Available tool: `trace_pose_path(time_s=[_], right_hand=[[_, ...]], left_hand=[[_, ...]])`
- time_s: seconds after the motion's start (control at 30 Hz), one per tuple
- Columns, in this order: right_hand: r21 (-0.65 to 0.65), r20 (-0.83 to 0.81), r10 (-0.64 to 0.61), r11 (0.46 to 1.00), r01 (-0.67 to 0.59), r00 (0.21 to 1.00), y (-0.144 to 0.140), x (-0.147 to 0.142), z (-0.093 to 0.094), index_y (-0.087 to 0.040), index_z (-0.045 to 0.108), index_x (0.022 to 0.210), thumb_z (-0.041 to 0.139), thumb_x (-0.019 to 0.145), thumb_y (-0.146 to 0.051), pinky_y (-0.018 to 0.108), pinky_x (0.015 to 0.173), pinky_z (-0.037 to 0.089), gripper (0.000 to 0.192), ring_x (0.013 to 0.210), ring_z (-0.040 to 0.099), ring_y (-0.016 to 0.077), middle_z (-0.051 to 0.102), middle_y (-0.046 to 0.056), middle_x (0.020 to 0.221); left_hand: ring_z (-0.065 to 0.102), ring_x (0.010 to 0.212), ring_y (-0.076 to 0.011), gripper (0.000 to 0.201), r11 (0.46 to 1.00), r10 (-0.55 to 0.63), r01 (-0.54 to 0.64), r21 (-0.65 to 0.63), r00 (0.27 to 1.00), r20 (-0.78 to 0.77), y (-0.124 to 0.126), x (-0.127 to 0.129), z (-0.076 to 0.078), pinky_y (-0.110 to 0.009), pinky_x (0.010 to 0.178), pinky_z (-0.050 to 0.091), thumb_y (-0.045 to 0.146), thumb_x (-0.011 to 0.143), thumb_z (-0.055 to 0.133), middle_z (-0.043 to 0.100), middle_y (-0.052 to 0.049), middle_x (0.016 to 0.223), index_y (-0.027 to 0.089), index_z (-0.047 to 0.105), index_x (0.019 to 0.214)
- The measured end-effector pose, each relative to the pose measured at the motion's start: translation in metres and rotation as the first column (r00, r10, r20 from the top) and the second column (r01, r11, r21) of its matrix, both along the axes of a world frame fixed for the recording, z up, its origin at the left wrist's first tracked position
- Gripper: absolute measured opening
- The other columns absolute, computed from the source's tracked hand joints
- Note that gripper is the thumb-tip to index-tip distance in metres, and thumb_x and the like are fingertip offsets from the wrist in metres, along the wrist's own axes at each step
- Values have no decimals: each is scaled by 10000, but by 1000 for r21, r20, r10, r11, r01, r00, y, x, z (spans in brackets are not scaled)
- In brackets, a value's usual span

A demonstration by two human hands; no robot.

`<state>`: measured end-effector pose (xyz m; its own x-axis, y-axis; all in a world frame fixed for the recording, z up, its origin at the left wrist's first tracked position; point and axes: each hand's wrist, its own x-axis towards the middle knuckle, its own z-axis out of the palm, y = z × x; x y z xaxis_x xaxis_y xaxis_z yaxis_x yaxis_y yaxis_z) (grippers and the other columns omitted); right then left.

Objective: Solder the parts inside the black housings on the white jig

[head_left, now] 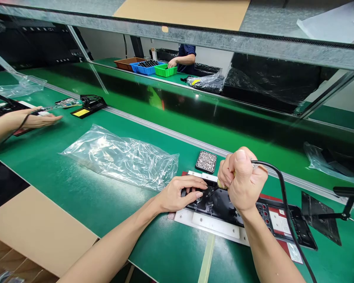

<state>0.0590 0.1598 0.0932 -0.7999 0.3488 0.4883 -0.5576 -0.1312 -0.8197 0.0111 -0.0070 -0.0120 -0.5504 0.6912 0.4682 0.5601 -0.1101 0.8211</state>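
A long black plastic panel [221, 204] lies in a white fixture [215, 224] on the green bench. My left hand [183, 192] rests on the panel's left part, thumb and fingers apart. In a fist, thumb on top, my right hand [243, 179] grips a corded soldering iron [220, 183]; only a bit of its yellowish handle shows. Its thin tip points down at the panel near my left fingertips, and the exact contact is hidden. From the top of the fist a black cable [281, 188] runs down to the right. Small metal pieces fill a square black tray [206, 161] behind the panel.
A clear plastic bag [120, 157] lies left of the fixture. Farther left, a co-worker's hand [32, 120] is beside a black stand [90, 105]. A dark stand with a plate [321, 216] is at the right. A metal shelf [177, 35] spans overhead. Coloured bins [165, 70] sit beyond.
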Motion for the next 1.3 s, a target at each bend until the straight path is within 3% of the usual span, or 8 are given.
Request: trace_pose_path(time_s=[0.27, 1.3], right_hand=[[12, 23, -4, 1000, 4, 1000, 1, 0, 0, -209, 406, 655, 656, 1027, -484, 186, 342, 280, 526, 366, 327, 58, 373, -73, 479], [49, 27, -28, 998, 27, 999, 2, 1, -1, -210, 411, 669, 636, 1044, -443, 193, 363, 312, 495, 382, 345, 62, 393, -68, 492]], left_hand=[[732, 1140, -234, 208, 1000, -5, 5, 2, 1000, 0, 0, -1, -1, -357, 1046, 588, 226, 1021, 662, 766, -115, 1203, 162, 785, 1176], [733, 1140, -236, 209, 1000, -5, 5, 2, 1000, -8, 0, -1, 0, -358, 1040, 594, 234, 1027, 658, 765, -119, 1206, 165, 784, 1179]])
